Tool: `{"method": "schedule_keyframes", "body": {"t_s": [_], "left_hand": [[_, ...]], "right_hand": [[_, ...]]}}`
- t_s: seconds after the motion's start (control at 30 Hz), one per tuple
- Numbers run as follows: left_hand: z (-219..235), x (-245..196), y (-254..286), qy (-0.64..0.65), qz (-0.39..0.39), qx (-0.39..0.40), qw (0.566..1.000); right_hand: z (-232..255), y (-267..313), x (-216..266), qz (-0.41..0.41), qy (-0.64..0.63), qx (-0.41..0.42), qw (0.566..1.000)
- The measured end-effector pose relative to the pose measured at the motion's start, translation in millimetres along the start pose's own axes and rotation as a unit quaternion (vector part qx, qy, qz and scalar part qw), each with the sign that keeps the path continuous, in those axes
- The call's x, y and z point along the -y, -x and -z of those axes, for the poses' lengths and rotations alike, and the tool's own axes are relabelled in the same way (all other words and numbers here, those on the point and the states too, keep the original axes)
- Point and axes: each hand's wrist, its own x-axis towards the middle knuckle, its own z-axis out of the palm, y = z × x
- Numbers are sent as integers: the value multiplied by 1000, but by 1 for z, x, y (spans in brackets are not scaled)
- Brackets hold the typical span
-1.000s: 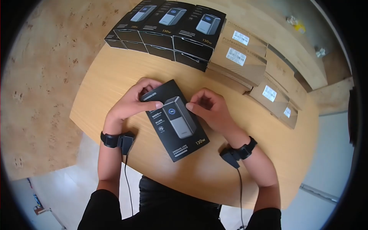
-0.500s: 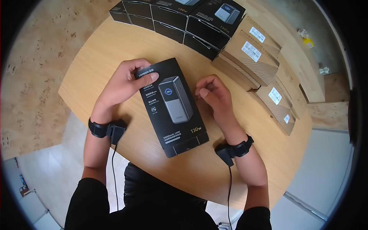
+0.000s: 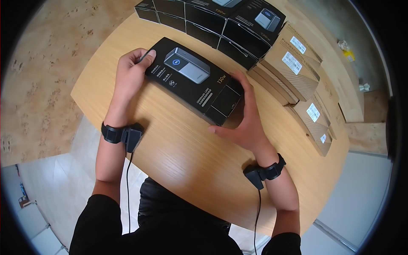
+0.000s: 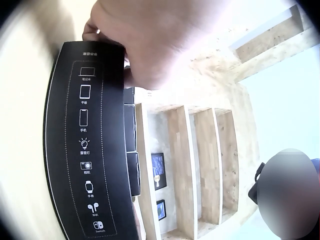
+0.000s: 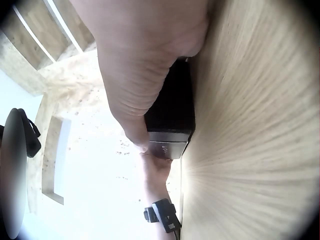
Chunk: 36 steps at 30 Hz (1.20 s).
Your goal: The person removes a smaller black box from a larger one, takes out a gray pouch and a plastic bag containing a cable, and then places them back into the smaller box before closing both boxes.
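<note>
A black power bank box [image 3: 191, 78], printed with a silver power bank and "130w", lies slanted on the table with its end flap facing the right hand. At its far left corner the left hand [image 3: 131, 70] grips the edge, thumb on the printed face. The left wrist view shows the box's side panel [image 4: 85, 145] with a column of device icons, and the left hand [image 4: 150, 40] at its top. Spread wide around the flap end is the right hand [image 3: 246, 121], fingers along the far corner and thumb beside the near corner.
Stacked black power bank boxes [image 3: 204, 25] stand at the back of the wooden table [image 3: 170, 148]. To their right are brown cardboard boxes [image 3: 293, 70] with white labels. Each wrist wears a black camera [image 3: 135, 137] with a cable hanging down.
The box has turned, its flap end swinging to the right, and moved farther from the body. The right hand has opened from curled fingers and come round that end. The left hand keeps its grip.
</note>
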Motion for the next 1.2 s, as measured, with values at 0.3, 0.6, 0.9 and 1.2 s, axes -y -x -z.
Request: {"method": "schedule_keyframes", "body": {"t_s": [0.3, 0.6, 0.9, 1.2], "left_hand": [[15, -13, -8, 54, 0, -100, 993], [73, 31, -45, -30, -55, -204, 977], [59, -48, -3, -261, -279, -173, 908], [-89, -85, 136, -225, -16, 285, 931]], "right_hand": [[-4, 2, 15, -2, 67, -2, 998], [31, 105, 68, -100, 194, -13, 976], [41, 151, 106, -193, 185, -72, 961], [61, 55, 99, -278, 314, 29, 907]]}}
